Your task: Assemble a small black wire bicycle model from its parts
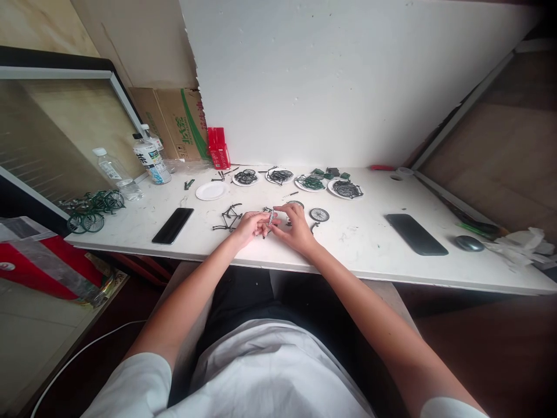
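A small, thin grey model-bicycle part (pixel 271 217) is held up just above the white table, too small to make out in detail. My left hand (pixel 251 225) pinches it from the left with closed fingers. From the other side, my right hand (pixel 297 225) curves thumb and forefinger to its two ends. Left of my hands lies a dark model bicycle frame (pixel 230 217). A spoked toy wheel (pixel 319 215) rests flat to the right, and another wheel (pixel 296 205) shows partly behind my right fingers. A small dark piece (pixel 315 227) lies near my right wrist.
Along the back stand paper plates of dark and green parts (pixel 246 177), beside a bare white plate (pixel 212 190). Assembled toy bicycles (pixel 93 210), plastic bottles (pixel 152 162) and a phone (pixel 173 225) are left. A dark slab (pixel 416 234) and a mouse (pixel 469 243) lie right.
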The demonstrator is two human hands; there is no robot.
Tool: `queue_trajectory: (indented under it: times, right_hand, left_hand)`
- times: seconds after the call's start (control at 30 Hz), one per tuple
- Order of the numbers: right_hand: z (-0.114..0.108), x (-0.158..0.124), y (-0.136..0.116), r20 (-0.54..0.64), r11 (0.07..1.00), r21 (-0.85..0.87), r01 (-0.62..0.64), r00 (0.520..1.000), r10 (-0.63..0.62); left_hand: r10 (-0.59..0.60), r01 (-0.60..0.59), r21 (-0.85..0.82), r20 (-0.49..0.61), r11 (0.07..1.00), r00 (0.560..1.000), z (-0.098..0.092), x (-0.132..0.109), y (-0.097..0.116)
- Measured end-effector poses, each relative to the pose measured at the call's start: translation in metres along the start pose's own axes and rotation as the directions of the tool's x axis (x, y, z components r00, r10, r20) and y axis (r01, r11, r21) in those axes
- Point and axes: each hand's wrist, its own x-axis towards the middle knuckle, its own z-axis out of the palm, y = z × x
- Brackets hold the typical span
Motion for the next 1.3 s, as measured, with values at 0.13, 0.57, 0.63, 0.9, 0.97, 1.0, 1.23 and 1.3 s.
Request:
queue_trajectory:
  times: [0.13,0.57,0.63,0.9,0.97,1.0,1.23,1.3]
  right_hand:
    - [-0.0006,0.0001,-0.0011,0.006,1.000,-0.018,0.002,1.000,-0.002]
    - [-0.0003,-0.0002,-0.0032,-0.018,0.999,-0.039,0.028,0.999,-0.029]
    - [0.0001,0.0001,-0.0022,-0.022,0.999,-0.036,0.037,0.999,-0.038]
    - [-0.0035,0.0008,-0.0041,-0.028,0.997,0.021,0.077,0.997,-0.076]
    - [-0.0040,0.0006,-0.0043,-0.028,0.996,0.030,0.080,0.996,-0.079]
    - [-0.0041,0.0004,-0.0043,-0.027,0.996,0.033,0.080,0.997,-0.079]
    - [-0.0032,-0.0009,-0.0037,-0.017,0.995,0.058,0.085,0.996,-0.084]
    - [-0.0034,-0.0007,-0.0040,-0.009,0.994,0.069,0.089,0.996,-0.088]
  left_hand:
    - [-0.003,0.003,0.005,0.006,1.000,1.000,0.0020,-0.0018,0.0028]
    - [0.038,-0.041,0.062,0.054,0.997,0.998,-0.0023,-0.0010,-0.0016]
    - [0.048,-0.052,0.061,0.067,0.997,0.997,-0.0030,-0.0007,-0.0021]
    - [0.040,-0.040,0.007,0.043,0.999,0.998,-0.0033,-0.0015,-0.0003]
    - [0.034,-0.033,-0.017,0.039,0.999,0.999,-0.0038,-0.0012,-0.0008]
    - [0.031,-0.029,-0.029,0.039,0.999,0.999,-0.0040,-0.0010,-0.0012]
    - [0.044,-0.034,-0.106,0.099,0.994,0.994,-0.0018,-0.0027,0.0026]
    - [0.041,-0.027,-0.121,0.115,0.992,0.992,-0.0001,-0.0042,0.0049]
